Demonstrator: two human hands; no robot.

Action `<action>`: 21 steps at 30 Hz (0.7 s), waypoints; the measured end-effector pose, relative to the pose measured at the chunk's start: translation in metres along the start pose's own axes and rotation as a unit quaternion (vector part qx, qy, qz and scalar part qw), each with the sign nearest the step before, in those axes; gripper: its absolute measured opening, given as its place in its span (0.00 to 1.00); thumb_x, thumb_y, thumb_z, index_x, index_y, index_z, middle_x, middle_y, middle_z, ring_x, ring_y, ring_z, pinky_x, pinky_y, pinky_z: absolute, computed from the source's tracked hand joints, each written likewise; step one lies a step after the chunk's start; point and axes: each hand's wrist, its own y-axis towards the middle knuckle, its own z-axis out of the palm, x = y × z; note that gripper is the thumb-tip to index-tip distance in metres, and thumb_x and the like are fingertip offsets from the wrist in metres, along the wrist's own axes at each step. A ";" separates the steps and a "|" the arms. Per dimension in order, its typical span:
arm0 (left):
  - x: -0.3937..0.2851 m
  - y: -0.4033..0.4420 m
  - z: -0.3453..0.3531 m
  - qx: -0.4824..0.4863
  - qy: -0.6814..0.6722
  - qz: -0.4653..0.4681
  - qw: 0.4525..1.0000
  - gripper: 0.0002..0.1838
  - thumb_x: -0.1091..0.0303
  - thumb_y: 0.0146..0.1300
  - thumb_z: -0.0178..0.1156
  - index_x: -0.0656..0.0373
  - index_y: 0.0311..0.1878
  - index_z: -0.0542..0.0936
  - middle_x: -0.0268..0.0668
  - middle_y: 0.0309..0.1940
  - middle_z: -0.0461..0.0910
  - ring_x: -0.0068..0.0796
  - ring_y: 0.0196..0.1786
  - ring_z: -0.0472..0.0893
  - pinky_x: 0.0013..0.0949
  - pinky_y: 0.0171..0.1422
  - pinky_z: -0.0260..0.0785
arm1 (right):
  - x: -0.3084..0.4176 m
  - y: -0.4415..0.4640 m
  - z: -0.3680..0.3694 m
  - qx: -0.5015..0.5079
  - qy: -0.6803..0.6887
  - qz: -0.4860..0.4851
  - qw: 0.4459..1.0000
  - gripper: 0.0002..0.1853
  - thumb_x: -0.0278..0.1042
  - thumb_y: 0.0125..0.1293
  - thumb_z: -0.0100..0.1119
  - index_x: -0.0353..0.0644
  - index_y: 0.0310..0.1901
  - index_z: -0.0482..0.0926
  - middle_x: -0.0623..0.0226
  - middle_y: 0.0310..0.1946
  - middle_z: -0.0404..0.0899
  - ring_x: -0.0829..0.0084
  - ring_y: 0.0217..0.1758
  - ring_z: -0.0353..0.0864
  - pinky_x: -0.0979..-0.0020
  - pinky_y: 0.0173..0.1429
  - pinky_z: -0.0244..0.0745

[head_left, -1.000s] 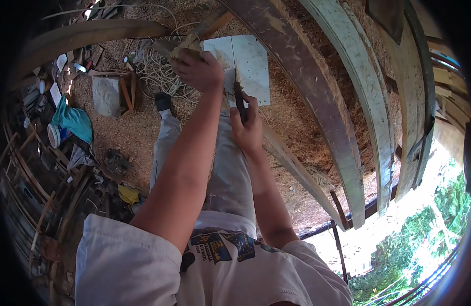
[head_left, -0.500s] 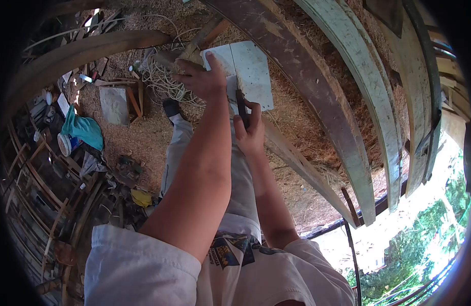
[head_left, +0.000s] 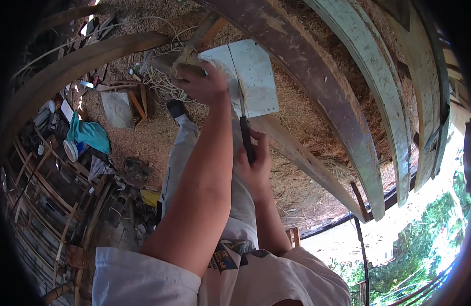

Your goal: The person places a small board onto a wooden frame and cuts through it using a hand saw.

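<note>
My right hand [head_left: 256, 160] is wrapped round the black handle of a saw-like tool [head_left: 246, 132]. Its narrow blade points up and lies at a cut edge of a pale, speckled sheet [head_left: 256, 76]. A thin dark line crosses that sheet. Over the sheet's left edge is my left hand [head_left: 204, 86], thumb raised and fingers apart, beside a wooden piece [head_left: 187, 56]. Whether its fingertips press on the wood or sheet is not clear.
Large curved timbers [head_left: 324, 84] rise at the right. A wooden beam [head_left: 307, 163] slants below the sheet. Coiled cord [head_left: 161, 81], a boxy block [head_left: 117, 109] and a teal bag [head_left: 87, 135] lie on the shavings-covered ground at the left.
My right hand has drawn the tool down toward my body, showing more blade. My left hand was closed on the wooden piece one second ago, and its fingers have since spread.
</note>
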 end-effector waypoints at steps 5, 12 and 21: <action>-0.003 -0.001 -0.005 0.021 -0.009 -0.004 1.000 0.45 0.37 0.75 0.50 0.53 0.85 0.56 0.70 0.81 0.49 0.70 0.73 0.71 0.60 0.71 0.74 | 0.006 0.000 -0.009 -0.007 -0.015 0.018 1.000 0.19 0.29 0.69 0.64 0.39 0.60 0.76 0.60 0.23 0.82 0.67 0.22 0.83 0.65 0.31 0.76; -0.002 0.000 -0.001 0.024 0.032 -0.017 0.999 0.45 0.38 0.75 0.50 0.54 0.86 0.54 0.71 0.81 0.48 0.70 0.74 0.70 0.59 0.73 0.73 | 0.008 -0.001 -0.003 -0.047 -0.013 0.004 0.999 0.17 0.31 0.70 0.64 0.39 0.58 0.78 0.62 0.21 0.83 0.69 0.20 0.81 0.65 0.29 0.75; -0.001 -0.002 -0.001 -0.005 0.017 0.013 1.000 0.45 0.35 0.75 0.49 0.54 0.85 0.56 0.66 0.75 0.55 0.71 0.67 0.75 0.66 0.61 0.79 | 0.003 0.029 0.018 -0.054 -0.008 0.053 0.997 0.16 0.34 0.69 0.66 0.44 0.56 0.80 0.61 0.19 0.81 0.67 0.20 0.84 0.65 0.29 0.76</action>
